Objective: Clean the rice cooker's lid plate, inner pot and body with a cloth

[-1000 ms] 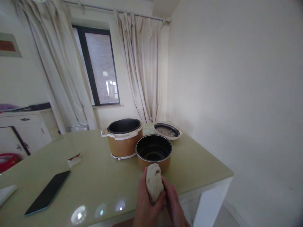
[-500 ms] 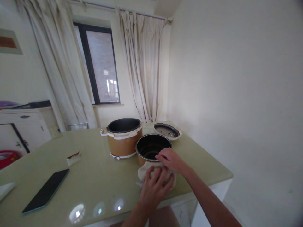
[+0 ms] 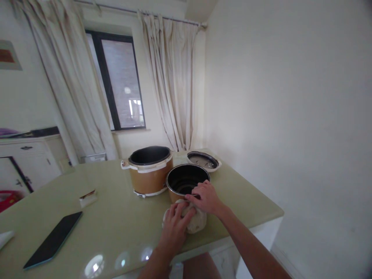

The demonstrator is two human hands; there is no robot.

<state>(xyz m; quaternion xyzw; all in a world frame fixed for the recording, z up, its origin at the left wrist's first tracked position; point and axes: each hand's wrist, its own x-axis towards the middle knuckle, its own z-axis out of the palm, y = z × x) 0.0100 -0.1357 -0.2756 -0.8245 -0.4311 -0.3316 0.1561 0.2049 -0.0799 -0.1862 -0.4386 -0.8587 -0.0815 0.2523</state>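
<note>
A dark-lined inner pot (image 3: 186,176) with a golden outside stands upright near the table's front edge. My right hand (image 3: 205,197) grips its near rim, fingers hooked over the edge. Pressed against the near side of the pot is a pale cloth (image 3: 197,223), bunched up. My left hand (image 3: 176,223) curls over this cloth and holds it on the pot's outer wall. Behind and to the left sits the golden cooker body (image 3: 151,176) with a white rim, its top uncovered. The round lid (image 3: 203,161) lies underside up behind the pot.
The pale green table (image 3: 116,228) has a rounded right corner. On its left lie a dark tablet (image 3: 55,238), a small packet (image 3: 88,198) and a white object (image 3: 5,238) cut off by the frame. A wall (image 3: 276,116) rises on the right.
My left hand has slid the cloth leftward along the pot's near side. My right hand stays at the rim with its fingers shifted slightly. The view has turned a little to the right.
</note>
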